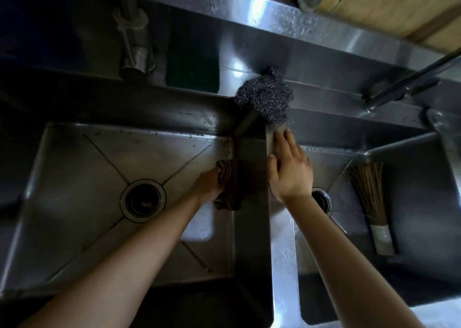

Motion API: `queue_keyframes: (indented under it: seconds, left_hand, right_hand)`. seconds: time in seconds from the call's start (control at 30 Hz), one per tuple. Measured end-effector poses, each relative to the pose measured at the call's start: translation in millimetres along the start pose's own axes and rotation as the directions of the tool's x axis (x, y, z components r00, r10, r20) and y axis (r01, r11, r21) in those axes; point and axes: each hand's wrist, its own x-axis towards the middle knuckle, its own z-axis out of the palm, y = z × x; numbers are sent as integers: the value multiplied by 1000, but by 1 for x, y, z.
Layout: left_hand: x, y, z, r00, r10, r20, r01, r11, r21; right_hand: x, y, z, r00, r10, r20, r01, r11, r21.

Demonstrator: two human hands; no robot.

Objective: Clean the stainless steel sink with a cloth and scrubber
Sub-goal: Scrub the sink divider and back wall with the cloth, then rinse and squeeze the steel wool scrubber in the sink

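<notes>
A double stainless steel sink [74,168] fills the view, with a left basin and a right basin split by a steel divider [282,240]. My left hand [208,185] grips a brown cloth [230,185] and holds it against the right inner wall of the left basin. My right hand [290,170] lies flat with straight fingers on the divider's top. Just beyond its fingertips a grey steel-wool scrubber [267,95] sits on the back ledge where the divider meets it.
A faucet [132,40] hangs over the back left, with a dark green sponge [192,65] beside it. Another faucet arm [409,80] crosses the back right. A straw brush [371,203] leans in the right basin. Each basin has a round drain [143,200].
</notes>
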Motion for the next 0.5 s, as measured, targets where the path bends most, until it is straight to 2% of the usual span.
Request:
queue_keyframes:
  seconds: [0.2,0.3,0.5]
  left_hand:
    - [-17,-9,-29,999,21,37,-21,1000,-16]
    - [-21,-3,-41,996,90,17,-91,994,63]
    - [-26,22,-61,975,221,-33,-219,975,47]
  right_hand:
    - [0,-2,-1,999,23,44,-20,998,-66]
    - [-1,-2,-2,998,26,57,-21,996,-84]
    - [-2,-4,-6,995,46,89,-40,997,-69]
